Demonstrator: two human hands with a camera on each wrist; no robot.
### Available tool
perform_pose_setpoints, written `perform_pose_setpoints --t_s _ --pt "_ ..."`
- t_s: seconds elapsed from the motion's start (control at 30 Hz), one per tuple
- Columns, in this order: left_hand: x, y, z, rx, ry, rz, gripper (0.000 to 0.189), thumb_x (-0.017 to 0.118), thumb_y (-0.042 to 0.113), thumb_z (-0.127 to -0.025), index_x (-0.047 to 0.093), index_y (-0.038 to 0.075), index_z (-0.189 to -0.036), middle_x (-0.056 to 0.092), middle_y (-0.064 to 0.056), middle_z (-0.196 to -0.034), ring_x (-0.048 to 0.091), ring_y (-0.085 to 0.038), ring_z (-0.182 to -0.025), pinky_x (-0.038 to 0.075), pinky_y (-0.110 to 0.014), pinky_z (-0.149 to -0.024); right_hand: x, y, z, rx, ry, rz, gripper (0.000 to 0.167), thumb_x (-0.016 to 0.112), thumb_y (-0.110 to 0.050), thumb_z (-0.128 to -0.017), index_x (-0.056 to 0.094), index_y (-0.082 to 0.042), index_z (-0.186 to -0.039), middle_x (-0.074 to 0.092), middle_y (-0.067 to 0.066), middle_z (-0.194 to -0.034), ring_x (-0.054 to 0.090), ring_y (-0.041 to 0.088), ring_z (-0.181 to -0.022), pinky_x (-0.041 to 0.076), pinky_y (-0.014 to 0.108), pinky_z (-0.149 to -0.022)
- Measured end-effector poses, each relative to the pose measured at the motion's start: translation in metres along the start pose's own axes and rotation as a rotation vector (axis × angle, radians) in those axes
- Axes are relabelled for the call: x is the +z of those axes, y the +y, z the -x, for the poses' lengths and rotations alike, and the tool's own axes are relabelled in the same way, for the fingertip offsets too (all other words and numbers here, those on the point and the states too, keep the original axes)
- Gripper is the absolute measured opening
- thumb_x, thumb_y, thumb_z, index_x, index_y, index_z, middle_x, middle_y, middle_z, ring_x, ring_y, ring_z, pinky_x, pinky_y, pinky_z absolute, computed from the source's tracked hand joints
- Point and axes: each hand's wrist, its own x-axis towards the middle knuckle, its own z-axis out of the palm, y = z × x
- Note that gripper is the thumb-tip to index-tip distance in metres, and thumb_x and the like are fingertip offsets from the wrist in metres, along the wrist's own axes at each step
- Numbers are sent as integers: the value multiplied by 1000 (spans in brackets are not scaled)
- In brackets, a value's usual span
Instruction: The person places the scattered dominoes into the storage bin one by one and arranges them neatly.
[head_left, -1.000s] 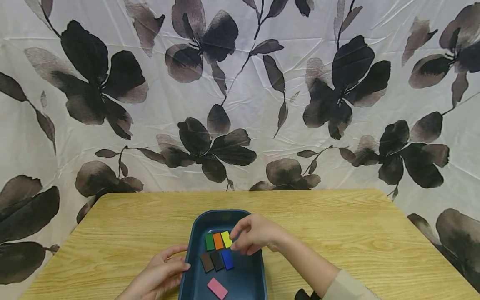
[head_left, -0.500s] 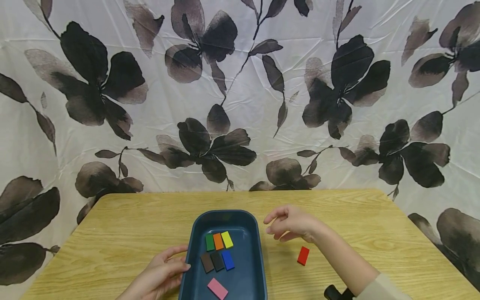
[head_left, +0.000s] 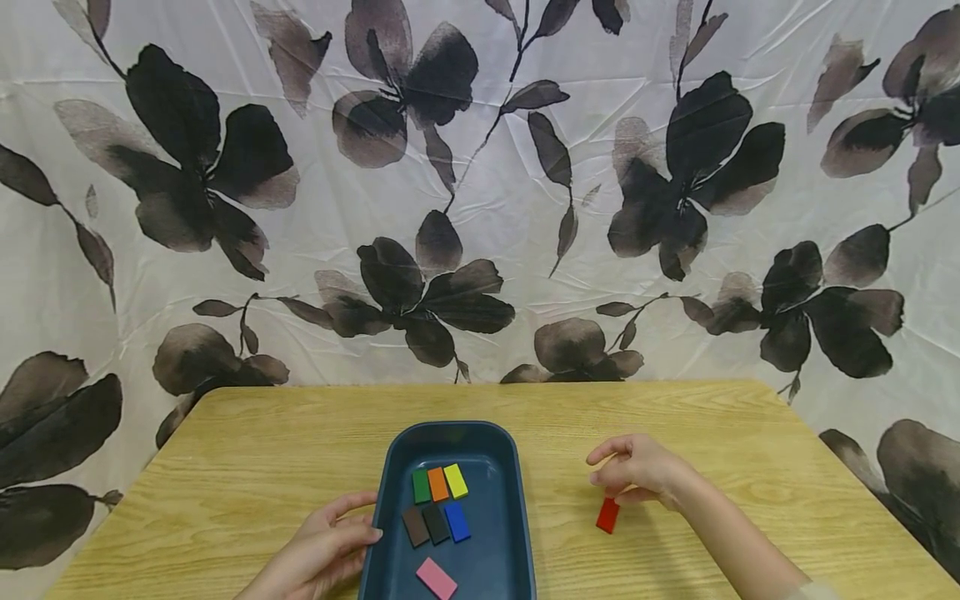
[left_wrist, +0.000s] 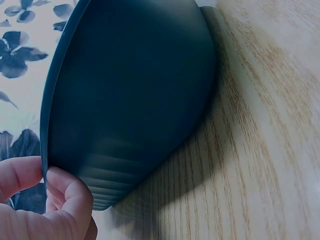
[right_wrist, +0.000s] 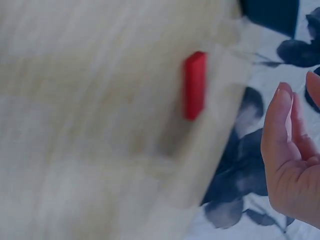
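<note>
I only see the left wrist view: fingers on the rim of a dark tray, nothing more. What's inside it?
Observer: Seven flat blocks lie in the tray: green, orange and yellow in one row, brown, black and blue in the next, and pink alone nearest the person.
Operator: Where's the right hand?
Observer: The right hand is over the table, to the right of the tray.
Operator: Anything in its grip?
Observer: No. A red block lies on the table just by its fingers, with a gap between them in the right wrist view.
</note>
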Motion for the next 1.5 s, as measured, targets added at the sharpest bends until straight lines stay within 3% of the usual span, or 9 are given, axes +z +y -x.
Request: perform_pose_setpoints --t_s 0.2,0.47,0.67,1.07,1.23,1.5 --pt "1 0 1 -5 -3 6 61 54 -10 -84 24 -9 -137 60 -10 -99 63 -17 -86 52 -27 -74 -3 26 0 53 84 15 33 70 -4 -77 59 6 -106 62 0 -68 54 9 -54 49 23 -51" --pt "1 0 1 -7 8 8 63 54 -10 -83 21 -10 -137 60 -10 -99 62 -17 -85 52 -27 -74 5 43 1 81 202 127 37 78 -7 -72 57 1 -102 51 0 -58 44 8 -46 41 19 -42" --pt "1 0 0 -5 7 9 63 54 -11 -84 21 -10 -138 58 -10 -100 62 -17 -86 52 -28 -75 14 48 -1 121 322 210 41 84 -9 -64 56 -3 -94 49 6 -67 42 12 -47 39 22 -42" --pt "1 -1 0 -3 24 -8 63 54 -11 -84 20 -11 -137 59 -10 -99 61 -17 -85 53 -28 -74 23 46 2 52 315 365 45 87 -17 -61 52 -5 -85 51 9 -76 37 12 -49 33 21 -42" --pt "1 0 0 -3 23 -17 66 53 -10 -84 17 -11 -138 58 -10 -100 61 -16 -85 52 -28 -75 26 44 2 29 316 397 41 87 -15 -61 52 -7 -80 51 7 -70 36 11 -48 31 20 -41" --pt "0 -1 1 -1 33 -25 68 55 -10 -83 16 -11 -139 56 -11 -102 61 -16 -86 52 -29 -76 27 46 1 -195 248 468 43 86 -8 -59 50 -10 -82 43 0 -57 39 12 -51 31 23 -47"
